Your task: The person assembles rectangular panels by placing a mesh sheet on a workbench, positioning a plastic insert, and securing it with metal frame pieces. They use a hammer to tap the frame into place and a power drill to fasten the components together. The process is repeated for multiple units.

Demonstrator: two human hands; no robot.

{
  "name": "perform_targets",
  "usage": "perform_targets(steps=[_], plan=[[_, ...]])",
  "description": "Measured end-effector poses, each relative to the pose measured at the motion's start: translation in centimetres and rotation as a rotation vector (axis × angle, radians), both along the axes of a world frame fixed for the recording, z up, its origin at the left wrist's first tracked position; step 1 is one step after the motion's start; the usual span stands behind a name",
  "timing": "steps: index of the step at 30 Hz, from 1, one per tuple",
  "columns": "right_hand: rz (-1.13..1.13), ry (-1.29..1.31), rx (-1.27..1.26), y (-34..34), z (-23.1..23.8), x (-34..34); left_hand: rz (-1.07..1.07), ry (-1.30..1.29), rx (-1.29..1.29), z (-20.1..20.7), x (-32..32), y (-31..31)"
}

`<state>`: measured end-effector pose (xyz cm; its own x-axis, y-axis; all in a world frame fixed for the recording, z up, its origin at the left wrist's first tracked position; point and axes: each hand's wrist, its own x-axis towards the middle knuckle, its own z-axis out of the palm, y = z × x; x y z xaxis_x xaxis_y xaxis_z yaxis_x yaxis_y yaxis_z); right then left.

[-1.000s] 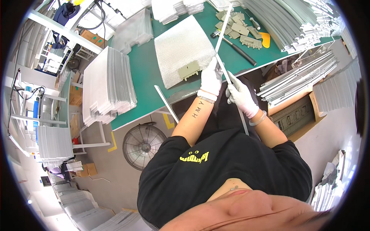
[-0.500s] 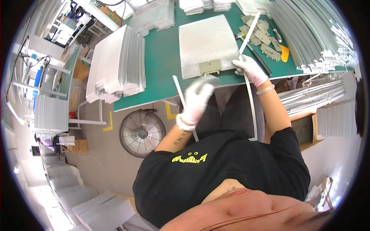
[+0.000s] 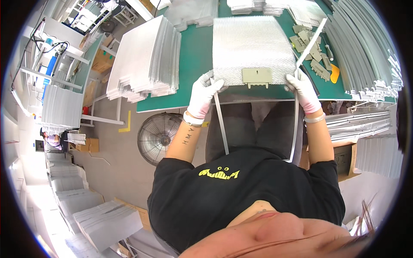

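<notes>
A silvery mesh panel (image 3: 254, 43) lies at the table's near edge, with a grey-green plastic latch plate (image 3: 257, 76) on its near border. My left hand (image 3: 205, 95), in a white glove, is closed at the panel's near left corner, pinching one end of a bent white frame strip (image 3: 222, 124). On the opposite side, my gloved right hand (image 3: 303, 91) grips the strip's long right arm beside the panel's edge. That arm runs past the hand toward the far right; the strip's bend rests near my lap. Some fingertips are hidden behind the panel and strip.
To the left stands a thick stack of mesh panels (image 3: 142, 60) on the green table (image 3: 191, 51). More plastic plates (image 3: 316, 51), an orange piece (image 3: 334, 74) and a screwdriver (image 3: 329, 52) lie right. Long strips (image 3: 359, 51) are piled beyond. A floor fan (image 3: 161, 138) stands lower left.
My left hand has moved from above my lap to the panel's left corner. The panel's near end now sits between my hands. The view has shifted slightly.
</notes>
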<state>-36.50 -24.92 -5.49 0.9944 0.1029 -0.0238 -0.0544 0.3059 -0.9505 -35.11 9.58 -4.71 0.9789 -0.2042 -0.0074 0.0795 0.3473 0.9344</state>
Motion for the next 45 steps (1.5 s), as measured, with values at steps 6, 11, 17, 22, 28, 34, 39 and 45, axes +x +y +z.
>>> perform_targets(steps=[6, 11, 17, 22, 28, 34, 39, 45], plan=[[-0.003, -0.036, -0.011, -0.2, 1.8, -1.1, 0.182, -0.208, 0.124, 0.8, -1.9, -1.6], [0.013, -0.082, -0.048, 0.7, 3.9, -2.3, 0.163, -0.301, 0.182, 2.1, -3.6, -1.6], [0.098, -0.133, -0.09, 3.2, 9.4, -5.1, 0.113, -0.259, -0.279, 3.5, -9.7, 1.7], [-0.028, -0.513, -0.457, 5.2, 14.8, -3.7, 0.407, -0.435, 0.005, 6.0, -9.9, 4.3], [-0.262, -0.646, -0.121, 6.2, 17.0, 3.3, 0.099, -0.714, -0.23, 14.4, 1.2, 4.2], [-0.643, -0.791, -0.324, 5.8, 14.0, 5.8, 0.408, -0.637, 0.082, 14.7, 3.1, 0.3], [-0.443, -0.626, -0.164, 5.0, 13.3, 6.2, 0.285, -0.635, 0.01, 14.3, 4.3, 1.1], [-0.287, -0.644, -0.13, 3.7, 11.2, 8.4, 0.446, -0.663, 0.14, 10.2, 5.8, 1.7]])
